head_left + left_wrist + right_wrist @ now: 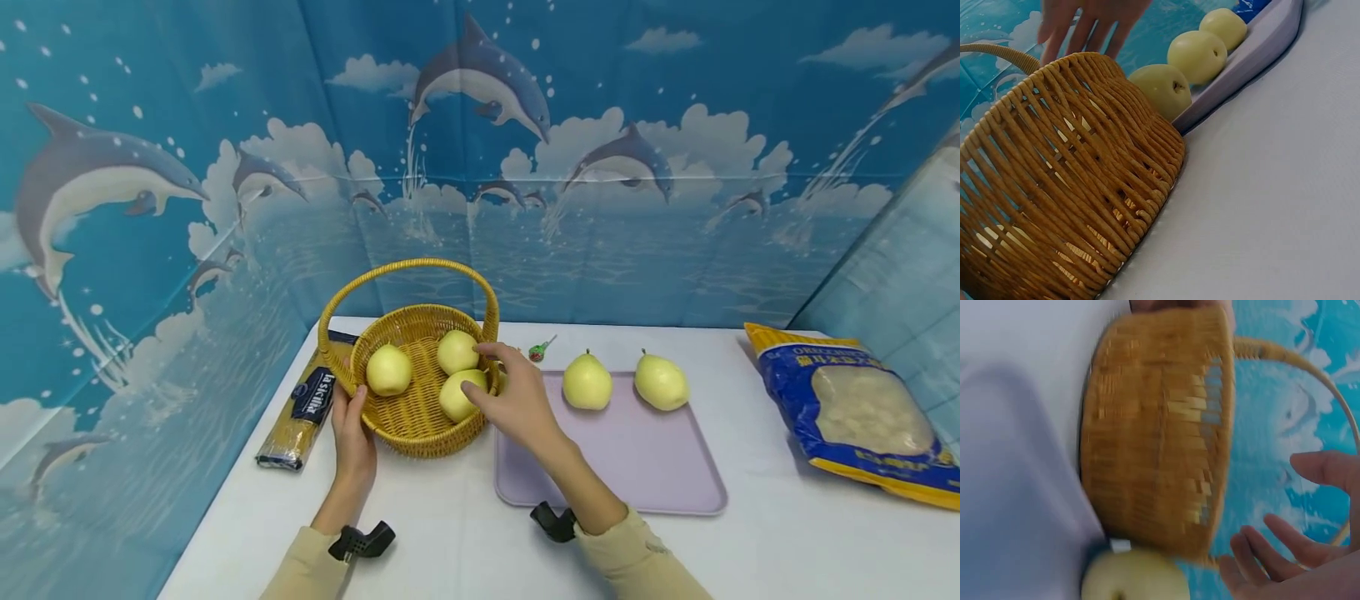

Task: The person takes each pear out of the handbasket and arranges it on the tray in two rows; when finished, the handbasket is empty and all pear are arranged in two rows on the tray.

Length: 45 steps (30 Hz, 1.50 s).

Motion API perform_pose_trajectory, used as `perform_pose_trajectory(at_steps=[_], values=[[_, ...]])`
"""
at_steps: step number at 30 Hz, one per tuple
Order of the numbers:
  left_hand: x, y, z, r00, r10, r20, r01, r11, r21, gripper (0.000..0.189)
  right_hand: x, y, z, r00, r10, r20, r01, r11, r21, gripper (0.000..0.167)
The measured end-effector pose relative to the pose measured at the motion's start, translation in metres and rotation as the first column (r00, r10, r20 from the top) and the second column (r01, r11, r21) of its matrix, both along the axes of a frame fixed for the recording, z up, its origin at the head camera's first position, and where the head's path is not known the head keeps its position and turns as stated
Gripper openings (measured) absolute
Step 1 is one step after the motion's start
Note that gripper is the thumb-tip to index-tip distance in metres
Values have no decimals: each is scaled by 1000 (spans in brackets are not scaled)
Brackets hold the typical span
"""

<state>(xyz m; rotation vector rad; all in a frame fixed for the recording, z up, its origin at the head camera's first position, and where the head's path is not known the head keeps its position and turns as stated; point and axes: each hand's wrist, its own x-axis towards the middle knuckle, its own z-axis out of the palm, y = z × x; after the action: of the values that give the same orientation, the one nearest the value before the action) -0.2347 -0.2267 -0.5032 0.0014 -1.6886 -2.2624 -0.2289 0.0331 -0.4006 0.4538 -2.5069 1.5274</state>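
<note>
A yellow wicker basket with a tall arched handle holds three pale yellow-green pears, one pear at the left and two at the right. My left hand grips the basket's left side, thumb at the rim. Over the right rim hovers my right hand, thumb and fingers spread apart with nothing between them; the right wrist view also shows this hand beside the rim. On the lilac tray lie a middle pear and a right pear. Another pear sits against the basket, mostly hidden by my right hand in the head view.
A pack of spaghetti lies left of the basket, partly behind it. A small green-and-red wrapped lollipop is behind the tray. A large blue-and-yellow pasta bag lies at the far right. A dolphin-print curtain hangs behind the white table.
</note>
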Motion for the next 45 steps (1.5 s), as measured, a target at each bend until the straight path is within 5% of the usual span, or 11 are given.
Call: perform_pose_trajectory(at_steps=[8,16,30,45], values=[[0,1,2,1000,-9,-19,9,1000,-11,60,-14,-51,-2,996,89,-17,-90,995,-40,52],[0,-1,0,1000,-5,-4,5,1000,-18,60,-35,-93,-7,977,194,85,-188,979,-78,59],[0,2,3,1000,13,1,-13,1000,-3,59,-56,-132,-19,962,42,269,-61,996,63,71],[-1,2,1,1000,18,3,-18,1000,-13,61,-66,-141,-34,973,55,224,-88,987,137,80]])
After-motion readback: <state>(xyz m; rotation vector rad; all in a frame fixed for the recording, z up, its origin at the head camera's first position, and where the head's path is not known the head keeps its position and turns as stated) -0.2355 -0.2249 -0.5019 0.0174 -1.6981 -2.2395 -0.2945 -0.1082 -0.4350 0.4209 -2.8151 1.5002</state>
